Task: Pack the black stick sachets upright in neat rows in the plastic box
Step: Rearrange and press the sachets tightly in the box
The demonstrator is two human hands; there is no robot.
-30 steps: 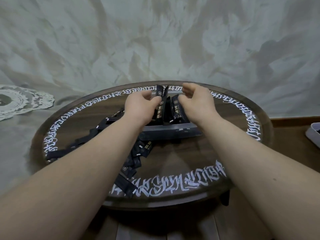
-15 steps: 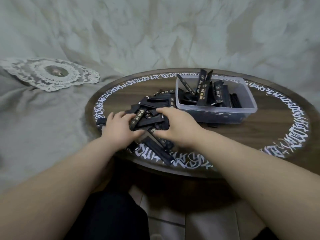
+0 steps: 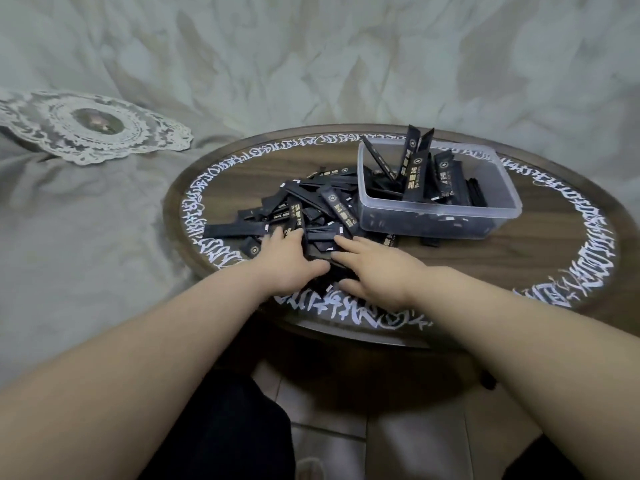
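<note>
- Head view: the left hand [image 3: 289, 263] and right hand [image 3: 375, 271], both at frame centre, lie flat with relaxed fingers on the pile of black sachets [image 3: 304, 216].
- The plastic box [image 3: 440, 220], upper right of centre, holds several leaning sachets [image 3: 415, 168].
- Both sit on the round table [image 3: 519, 265].
- A lace doily [image 3: 93, 128] lies at the upper left.

One box [image 3: 440, 216], one table [image 3: 519, 258], one doily [image 3: 93, 128] and two hands are seen; sachets [image 3: 301, 213] too piled to be counted.

A single head-worn camera looks forward and down from close above the person's forearms, facing twelve o'clock across the round table [image 3: 485, 258], with the box [image 3: 446, 221] at one o'clock.
</note>
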